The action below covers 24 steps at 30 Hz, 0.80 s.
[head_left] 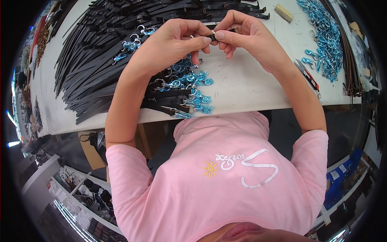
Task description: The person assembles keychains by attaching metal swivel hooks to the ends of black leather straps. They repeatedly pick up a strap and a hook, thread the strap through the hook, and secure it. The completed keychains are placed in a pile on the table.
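Note:
Above the far part of the table, my left hand pinches a short piece of black strap between thumb and fingers. Closed on the same piece from the other side is my right hand, its thumb tip nearly meeting the left thumb. Most of what the fingers grip is hidden. Under and left of my left forearm lie many flat black straps. Metal snap hooks in blue plastic wrap sit at the ends of several straps, close to my left wrist.
A heap of loose blue-wrapped snap hooks lies at the table's right. A red-handled cutting tool rests beside my right forearm. A tan block lies at the far side. Brown straps hang over the right edge of the white table.

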{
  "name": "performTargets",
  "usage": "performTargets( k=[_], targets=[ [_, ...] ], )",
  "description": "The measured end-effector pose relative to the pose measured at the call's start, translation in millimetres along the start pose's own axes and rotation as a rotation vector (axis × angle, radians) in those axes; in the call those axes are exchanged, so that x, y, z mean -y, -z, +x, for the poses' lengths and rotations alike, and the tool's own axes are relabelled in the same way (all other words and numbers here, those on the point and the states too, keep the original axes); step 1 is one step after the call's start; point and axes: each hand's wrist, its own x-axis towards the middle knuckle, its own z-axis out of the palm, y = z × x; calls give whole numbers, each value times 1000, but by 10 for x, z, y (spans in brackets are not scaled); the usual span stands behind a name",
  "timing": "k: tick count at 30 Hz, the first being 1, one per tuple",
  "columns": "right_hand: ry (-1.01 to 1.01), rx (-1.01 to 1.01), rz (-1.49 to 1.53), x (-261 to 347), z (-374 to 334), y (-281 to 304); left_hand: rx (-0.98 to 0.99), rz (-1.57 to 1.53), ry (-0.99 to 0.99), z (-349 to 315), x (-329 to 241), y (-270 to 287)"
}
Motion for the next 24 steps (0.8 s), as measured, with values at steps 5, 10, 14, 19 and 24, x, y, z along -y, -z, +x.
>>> performTargets(
  k=[5, 10, 14, 19, 24],
  targets=[
    [-44, 7, 23, 29, 10, 5, -31, 29, -17, -4, 44, -17],
    [-135, 17, 148, 87, 24, 18, -76, 90, -21, 7, 10, -47],
    [-124, -4, 138, 90, 16, -9, -137, 65, -55, 29, 107, -89],
    [-123, -31, 77, 161, -13, -78, -191, 152, -68, 45, 110, -149],
    [55, -33, -5, 45, -30, -43, -75, 66, -35, 5, 30, -42]
  ],
)
